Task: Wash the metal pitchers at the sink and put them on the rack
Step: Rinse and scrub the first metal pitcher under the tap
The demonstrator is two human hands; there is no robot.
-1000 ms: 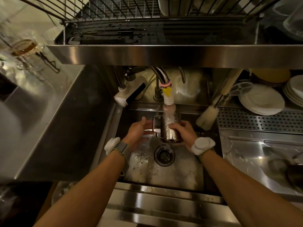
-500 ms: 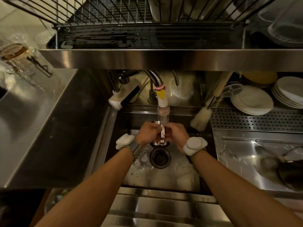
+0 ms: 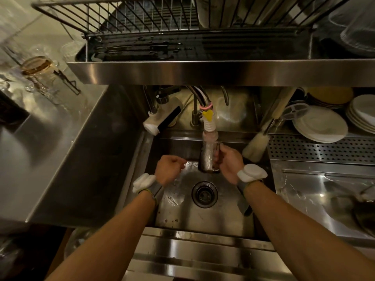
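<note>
A small metal pitcher (image 3: 208,158) is under the running faucet hose (image 3: 210,126) at the back of the sink (image 3: 203,218). My right hand (image 3: 228,162) grips it from the right side, fingers curled on its wall. My left hand (image 3: 169,168) hovers to the left of the pitcher, apart from it, fingers loosely curled and holding nothing. Water streams over the pitcher. The wire rack (image 3: 142,19) sits on the steel shelf above the sink.
The drain (image 3: 204,194) lies just below my hands. A bottle brush (image 3: 256,144) leans at the sink's right rear corner. White plates (image 3: 320,126) are stacked on the right. Glassware (image 3: 36,66) stands on the left counter. A dark pan (image 3: 357,209) lies at the right.
My left hand has let go of the pitcher and drawn off to the left. My right hand now holds the pitcher alone under the stream.
</note>
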